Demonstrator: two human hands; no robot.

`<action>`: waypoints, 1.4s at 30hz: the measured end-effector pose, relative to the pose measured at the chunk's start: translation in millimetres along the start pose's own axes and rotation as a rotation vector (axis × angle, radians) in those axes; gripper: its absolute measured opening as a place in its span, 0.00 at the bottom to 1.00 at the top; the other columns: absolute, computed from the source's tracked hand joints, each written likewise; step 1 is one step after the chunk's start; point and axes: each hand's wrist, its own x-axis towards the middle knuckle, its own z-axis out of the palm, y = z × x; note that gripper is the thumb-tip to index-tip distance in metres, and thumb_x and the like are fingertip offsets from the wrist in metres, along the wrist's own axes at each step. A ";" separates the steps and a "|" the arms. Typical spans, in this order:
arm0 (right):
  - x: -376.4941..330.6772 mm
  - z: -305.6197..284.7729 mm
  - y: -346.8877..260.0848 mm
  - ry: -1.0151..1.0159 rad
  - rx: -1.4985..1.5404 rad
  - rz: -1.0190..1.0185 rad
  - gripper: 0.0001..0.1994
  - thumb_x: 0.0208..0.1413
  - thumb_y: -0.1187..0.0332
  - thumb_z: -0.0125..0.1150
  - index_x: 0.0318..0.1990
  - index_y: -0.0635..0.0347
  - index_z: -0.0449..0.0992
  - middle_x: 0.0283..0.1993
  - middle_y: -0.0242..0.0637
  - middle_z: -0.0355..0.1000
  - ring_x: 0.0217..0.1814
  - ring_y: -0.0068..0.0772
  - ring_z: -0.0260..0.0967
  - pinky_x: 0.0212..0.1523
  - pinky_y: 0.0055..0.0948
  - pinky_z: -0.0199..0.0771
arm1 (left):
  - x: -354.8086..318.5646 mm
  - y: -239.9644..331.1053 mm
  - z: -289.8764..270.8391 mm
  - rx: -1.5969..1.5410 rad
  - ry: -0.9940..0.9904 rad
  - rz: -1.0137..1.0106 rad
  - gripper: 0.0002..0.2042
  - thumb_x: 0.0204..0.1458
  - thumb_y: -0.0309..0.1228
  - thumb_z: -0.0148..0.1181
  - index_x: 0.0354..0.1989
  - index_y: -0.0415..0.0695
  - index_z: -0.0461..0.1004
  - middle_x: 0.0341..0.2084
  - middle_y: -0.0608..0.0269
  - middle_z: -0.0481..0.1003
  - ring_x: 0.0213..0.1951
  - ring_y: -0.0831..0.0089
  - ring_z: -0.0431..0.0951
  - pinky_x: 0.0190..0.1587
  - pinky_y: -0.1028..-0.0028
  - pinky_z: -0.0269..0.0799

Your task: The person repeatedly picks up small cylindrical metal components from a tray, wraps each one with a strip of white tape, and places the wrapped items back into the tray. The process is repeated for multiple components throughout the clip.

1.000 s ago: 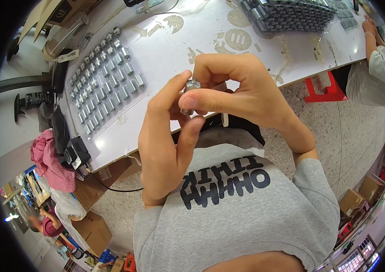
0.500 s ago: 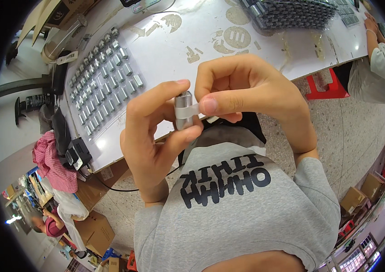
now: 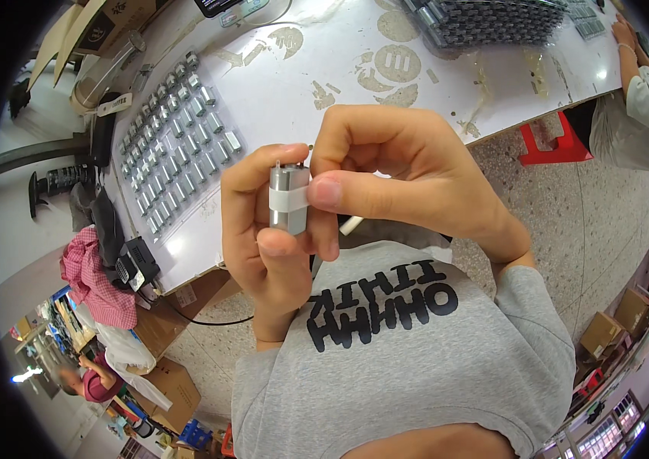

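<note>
My left hand grips a small silver cylindrical motor upright between index finger above and thumb below. A white tape strip bands the motor's middle. Closed in a pinch, my right hand presses its thumb on the strip's right end, against the motor's side. Its curled fingers behind are partly hidden. Both hands are in front of my grey shirt, near the table edge.
Rows of similar motors stand in a clear plastic tray on the white table. Stacked dark trays of parts lie at the far right. Nearby are a red stool, a black boxy device and another person's arm.
Both hands have shifted slightly left with the motor, which now faces me more fully. The strip stretched out to the right before; now it lies against the motor, my right thumb at its side.
</note>
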 end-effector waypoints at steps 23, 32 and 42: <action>1.1 -17.0 -4.0 -0.053 -0.157 0.047 0.11 0.52 0.64 0.55 0.26 0.63 0.70 0.21 0.28 0.66 0.22 0.14 0.62 0.23 0.15 0.61 | 14.9 15.2 -3.6 0.612 -0.060 0.296 0.25 0.28 0.25 0.68 0.41 0.42 0.69 0.24 0.65 0.71 0.25 0.77 0.68 0.25 0.80 0.61; -10.3 -22.4 -8.5 0.073 -0.360 0.045 0.09 0.51 0.67 0.55 0.28 0.65 0.71 0.18 0.27 0.63 0.18 0.13 0.58 0.17 0.14 0.56 | 19.4 16.5 -0.9 0.628 -0.045 0.265 0.21 0.29 0.20 0.67 0.37 0.41 0.72 0.31 0.62 0.72 0.29 0.75 0.69 0.25 0.80 0.65; -16.8 -11.9 -13.7 0.114 -0.548 -0.200 0.05 0.46 0.75 0.58 0.25 0.65 0.69 0.18 0.27 0.63 0.17 0.11 0.56 0.17 0.12 0.53 | 26.2 19.1 -6.7 0.947 -0.102 0.438 0.22 0.26 0.20 0.65 0.38 0.41 0.74 0.30 0.61 0.71 0.30 0.70 0.69 0.31 0.76 0.65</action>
